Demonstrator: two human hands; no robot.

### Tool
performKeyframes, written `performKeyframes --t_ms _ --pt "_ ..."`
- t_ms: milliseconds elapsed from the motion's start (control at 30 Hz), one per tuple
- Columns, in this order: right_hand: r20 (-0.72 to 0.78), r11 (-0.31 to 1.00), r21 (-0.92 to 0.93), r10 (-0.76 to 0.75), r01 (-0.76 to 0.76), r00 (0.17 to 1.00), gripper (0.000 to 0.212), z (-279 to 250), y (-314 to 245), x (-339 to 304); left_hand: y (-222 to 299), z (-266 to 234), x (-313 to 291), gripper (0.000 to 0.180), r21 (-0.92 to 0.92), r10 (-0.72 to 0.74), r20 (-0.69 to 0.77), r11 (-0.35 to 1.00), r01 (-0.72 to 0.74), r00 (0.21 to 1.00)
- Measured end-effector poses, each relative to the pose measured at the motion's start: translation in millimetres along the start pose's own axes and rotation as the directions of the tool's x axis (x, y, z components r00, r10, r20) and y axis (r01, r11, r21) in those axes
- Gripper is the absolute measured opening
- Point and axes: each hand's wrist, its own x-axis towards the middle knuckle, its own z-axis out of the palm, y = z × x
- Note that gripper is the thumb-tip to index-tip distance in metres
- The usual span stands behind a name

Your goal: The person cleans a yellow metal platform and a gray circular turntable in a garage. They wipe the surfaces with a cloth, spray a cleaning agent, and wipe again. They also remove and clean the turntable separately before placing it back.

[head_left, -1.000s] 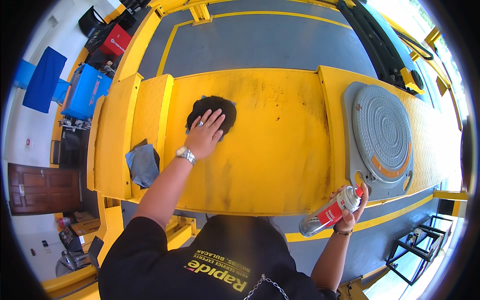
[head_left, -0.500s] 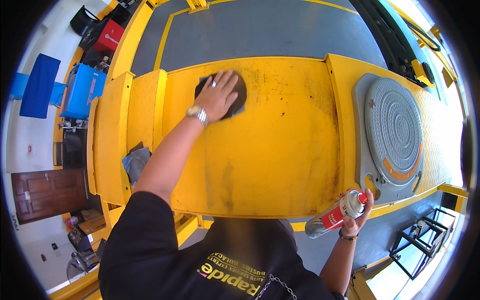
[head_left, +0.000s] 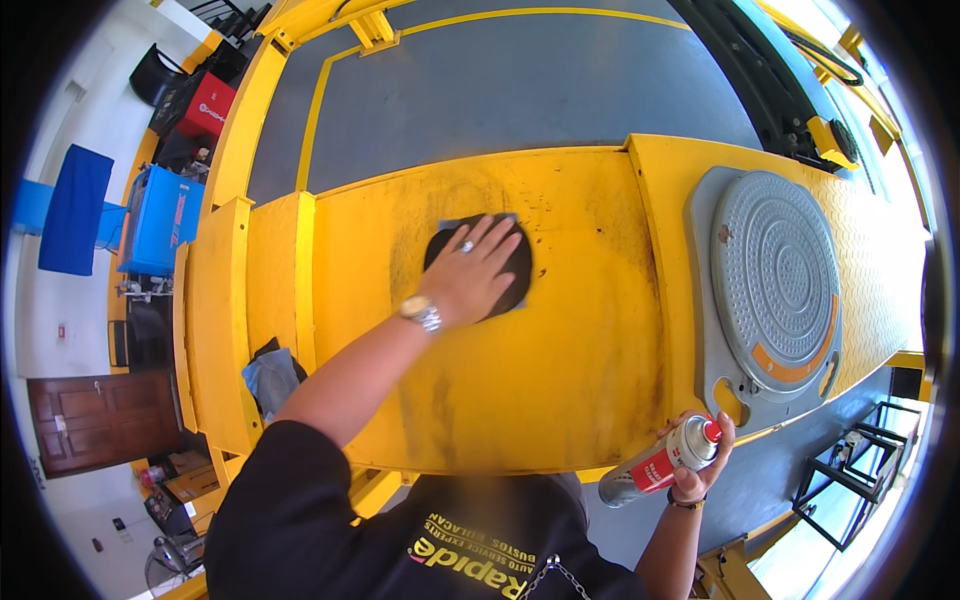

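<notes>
So, far edge: the yellow platform (head_left: 560, 390) ends a short way past the pad, and grey floor (head_left: 560, 80) shows beyond it.
Near edge: right up by the person's black shirt (head_left: 280, 510), with a decent stretch of scuffed yellow between there and the pad.
Left side: some open panel, then a raised yellow rib (head_left: 305, 270), then a crumpled cloth (head_left: 271, 380) just outside it, close to the left arm.
Right side: similar room, speckled with dark bits, up to a raised seam (head_left: 650, 270), and past that sits a grey turntable (head_left: 775, 275).
Black pad (head_left: 438, 248): on the panel, roughly mid-width, a bit nearer the far edge, grey corners poking out from under it.
Left hand (head_left: 465, 285): palm down on the pad, fingers laid flat and slightly apart, a touch blurry.
Right hand (head_left: 700, 478): fingers wrapped round a spray can (head_left: 650, 467), tilted, red nozzle up and to the right, near that closest edge.
Headcount: two hands, one pad, one can, one crumpled cloth bundle, one turntable.
Wrist stuff: one watch (head_left: 420, 312) on the left, one dark band (head_left: 687, 504) on the right.
</notes>
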Motion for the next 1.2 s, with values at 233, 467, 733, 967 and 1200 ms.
performKeyframes --t_ms 233,467,733,967,1200 --pt "0.105 0.999 0.037 -0.009 0.005 0.994 0.095 -2 1 4 -37 5 76 0.058 0.059 -0.361 -0.109 0.928 0.369 0.926" --pt "0.078 0.999 0.049 -0.005 0.001 0.997 0.091 -7 5 -7 -19 -8 17 0.057 0.019 -0.037 -0.017 0.999 0.038 0.999" --pt "0.159 0.995 0.100 -0.006 -0.010 0.987 0.087 -3 0 7 38 18 175 0.059 -0.042 -0.339 -0.119 0.941 0.336 0.933" --pt "0.174 0.994 0.110 -0.024 0.005 0.985 0.085 -11 6 0 130 2 50 0.058 -0.141 0.282 0.073 0.952 -0.270 0.957" --pt "0.116 0.995 0.099 0.017 -0.028 0.993 0.082 -4 3 9 76 13 177 0.060 -0.060 -0.328 -0.087 0.944 0.324 0.940"
